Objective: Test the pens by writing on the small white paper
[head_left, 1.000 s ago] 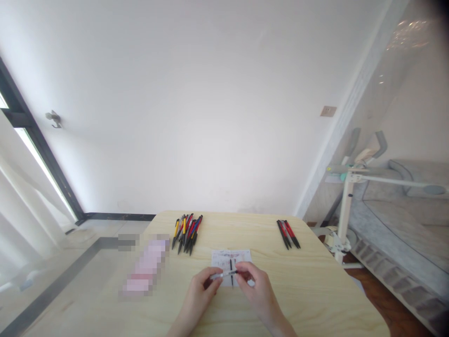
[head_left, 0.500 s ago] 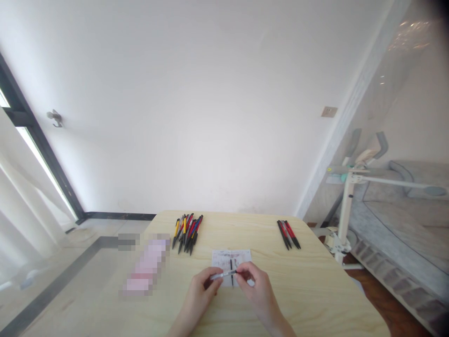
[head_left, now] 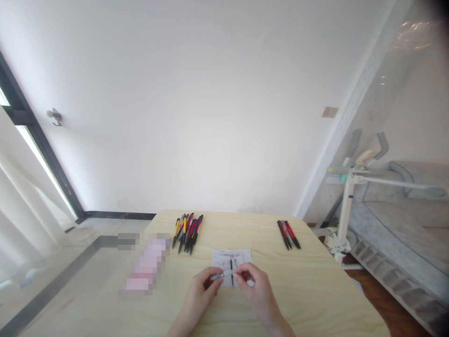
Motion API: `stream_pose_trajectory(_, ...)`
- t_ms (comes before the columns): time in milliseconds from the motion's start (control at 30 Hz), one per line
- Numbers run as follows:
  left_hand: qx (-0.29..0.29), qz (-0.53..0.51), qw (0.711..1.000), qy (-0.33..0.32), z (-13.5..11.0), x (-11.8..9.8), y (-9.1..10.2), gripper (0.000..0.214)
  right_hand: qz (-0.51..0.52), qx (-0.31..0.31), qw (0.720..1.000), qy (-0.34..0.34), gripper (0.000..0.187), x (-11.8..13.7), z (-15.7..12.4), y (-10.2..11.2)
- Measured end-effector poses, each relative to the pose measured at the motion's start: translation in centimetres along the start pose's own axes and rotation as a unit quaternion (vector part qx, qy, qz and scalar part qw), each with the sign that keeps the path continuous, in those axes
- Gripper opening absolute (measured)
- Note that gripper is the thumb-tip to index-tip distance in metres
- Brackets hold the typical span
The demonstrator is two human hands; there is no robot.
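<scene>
A slim pen with a clear, whitish barrel lies level between my two hands. My left hand pinches its left end between thumb and fingers. At the other end, my right hand has thumb and forefinger closed on the pen's tip. Below the pen, a printed sheet of paper lies on the table, with a thin dark stick, perhaps a refill, lying lengthwise on it. The fingers hide parts of the sheet and both pen ends.
A pile of yellow, red, blue and black pens lies at the table's back left. Several red and black pens lie at the back right. A blurred pink item is at the left edge of the wooden table.
The dark part at the pen's right end, visible before at my right fingertips, no longer shows. My right fingers have shifted slightly; my left hand stays in place.
</scene>
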State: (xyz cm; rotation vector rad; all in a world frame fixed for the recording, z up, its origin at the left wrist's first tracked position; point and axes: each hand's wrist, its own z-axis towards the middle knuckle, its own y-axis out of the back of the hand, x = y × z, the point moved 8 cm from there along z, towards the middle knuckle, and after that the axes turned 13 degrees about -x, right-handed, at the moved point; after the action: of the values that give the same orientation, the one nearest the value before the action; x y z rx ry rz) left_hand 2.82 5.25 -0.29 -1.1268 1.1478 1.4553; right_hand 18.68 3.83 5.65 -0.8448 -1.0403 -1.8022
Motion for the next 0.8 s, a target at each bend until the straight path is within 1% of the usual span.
stream_pose_trajectory(167, 0.001, 0.001, 1.0, -0.006, 0.0, -0.2, 0.0, 0.024, 0.019, -0.002, 1.0, -0.011, 0.016, 0.2, 0.0, 0.0)
stream_pose_trajectory(367, 0.004, 0.006, 1.0, -0.001, -0.2, -0.3, 0.0, 0.024, 0.029, 0.002, 0.999, -0.021, 0.026, -0.6, -0.2, -0.4)
stream_pose_trajectory(600, 0.001, 0.043, 0.998, -0.041, -0.2, -1.3, 0.3, 0.02, 0.028, 0.009, 0.999, -0.028, 0.021, -0.6, -0.2, -0.5)
stream_pose_trajectory(800, 0.009, 0.065, 0.997, -0.045, -0.2, -1.3, 0.2, 0.02, 0.031, 0.008, 0.999, -0.014, 0.013, 0.8, 0.0, -0.6)
